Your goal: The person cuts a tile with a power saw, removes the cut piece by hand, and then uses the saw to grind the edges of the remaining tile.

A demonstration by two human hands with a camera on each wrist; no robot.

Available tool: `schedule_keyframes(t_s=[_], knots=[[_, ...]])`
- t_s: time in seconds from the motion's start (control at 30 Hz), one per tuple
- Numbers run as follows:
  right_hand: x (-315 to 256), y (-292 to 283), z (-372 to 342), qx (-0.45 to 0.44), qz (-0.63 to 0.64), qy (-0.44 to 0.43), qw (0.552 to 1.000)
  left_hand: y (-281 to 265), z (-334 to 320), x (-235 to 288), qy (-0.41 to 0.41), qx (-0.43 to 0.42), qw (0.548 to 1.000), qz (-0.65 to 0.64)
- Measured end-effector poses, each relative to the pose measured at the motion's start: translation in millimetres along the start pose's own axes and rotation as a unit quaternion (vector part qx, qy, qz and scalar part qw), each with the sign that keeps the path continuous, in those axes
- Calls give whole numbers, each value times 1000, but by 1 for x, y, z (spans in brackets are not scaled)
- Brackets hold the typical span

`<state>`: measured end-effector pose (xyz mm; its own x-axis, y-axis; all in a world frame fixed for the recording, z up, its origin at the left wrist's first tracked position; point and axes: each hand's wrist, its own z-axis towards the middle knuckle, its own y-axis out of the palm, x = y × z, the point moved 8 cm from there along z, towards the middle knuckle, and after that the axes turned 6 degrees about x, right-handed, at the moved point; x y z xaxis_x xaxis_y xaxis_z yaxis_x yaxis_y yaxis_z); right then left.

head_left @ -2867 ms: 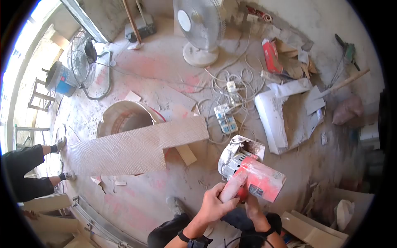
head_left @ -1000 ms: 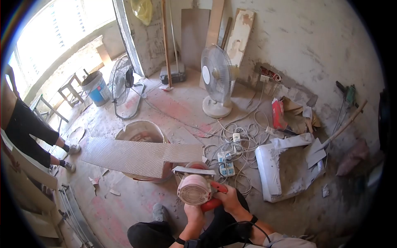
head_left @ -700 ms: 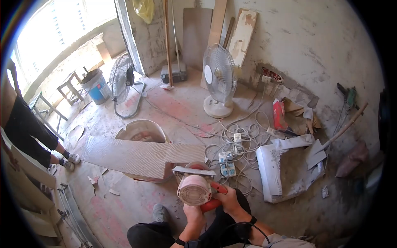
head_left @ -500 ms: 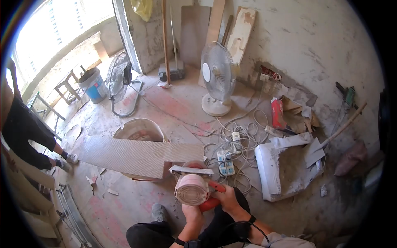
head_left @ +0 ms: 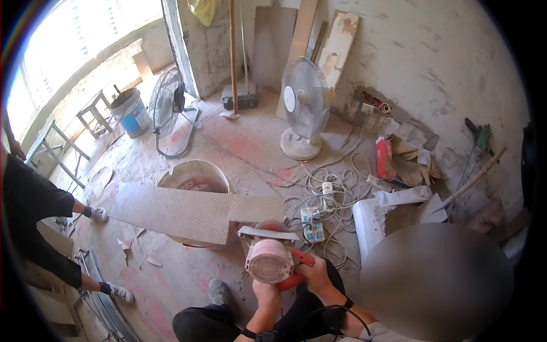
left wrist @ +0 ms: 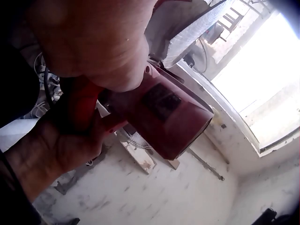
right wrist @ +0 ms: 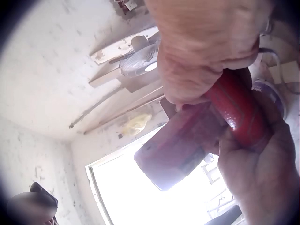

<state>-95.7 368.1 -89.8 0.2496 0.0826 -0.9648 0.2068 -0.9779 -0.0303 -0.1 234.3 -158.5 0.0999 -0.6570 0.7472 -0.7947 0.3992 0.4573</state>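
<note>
In the head view I hold a red handheld circular saw [head_left: 268, 262] in both hands, low in front of my knees. My left hand [head_left: 266, 297] grips it from below, beside the round motor end. My right hand [head_left: 317, 280] wraps the red handle on the right. The metal base plate of the saw overlaps the near right edge of a ridged tile [head_left: 171, 211], at its notch. That tile lies across a round bucket [head_left: 196, 174]. Both wrist views show fingers around the red handle [right wrist: 241, 112], with the saw's body [left wrist: 164, 112] jutting out beyond.
Tangled cables and a power strip [head_left: 312, 224] lie right of the tile. Behind stand a white fan [head_left: 302, 108] and a wire-cage fan [head_left: 166, 111]. Another person's leg [head_left: 68, 268] is at the left. A blurred oval [head_left: 436, 279] covers the lower right, in front of a white sack [head_left: 364, 228].
The saw, held turned aside right of the tile at first, has been turned round and brought to the tile's notch. The other person's legs have spread and come nearer. The blurred oval has appeared.
</note>
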Motion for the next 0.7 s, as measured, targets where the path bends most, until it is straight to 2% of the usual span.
schedule_keyframes(t_s=[0.07, 0.2, 0.27, 0.4, 0.47, 0.6, 0.7], knots=[[7, -1, 1, 2, 37, 21, 999, 2, -5, 2, -4, 18, 1000, -11], [11, 1, 5, -18, 2, 3, 1000, -5, 2, -1, 18, 12, 1000, 19], [29, 4, 10, -24, 12, -2, 1000, -6, 4, 0, 5, 25, 1000, -14], [20, 5, 9, -13, 3, -22, 1000, -1, -2, 6, -23, 26, 997, -68], [13, 4, 7, -3, -45, -44, 998, -4, 2, -2, -6, 15, 999, -49], [10, -7, 4, 19, -41, -20, 999, -7, 5, -9, 35, -3, 998, 43], [17, -10, 9, 1, -18, -10, 1000, 0, 0, -10, 17, 13, 1000, -8]])
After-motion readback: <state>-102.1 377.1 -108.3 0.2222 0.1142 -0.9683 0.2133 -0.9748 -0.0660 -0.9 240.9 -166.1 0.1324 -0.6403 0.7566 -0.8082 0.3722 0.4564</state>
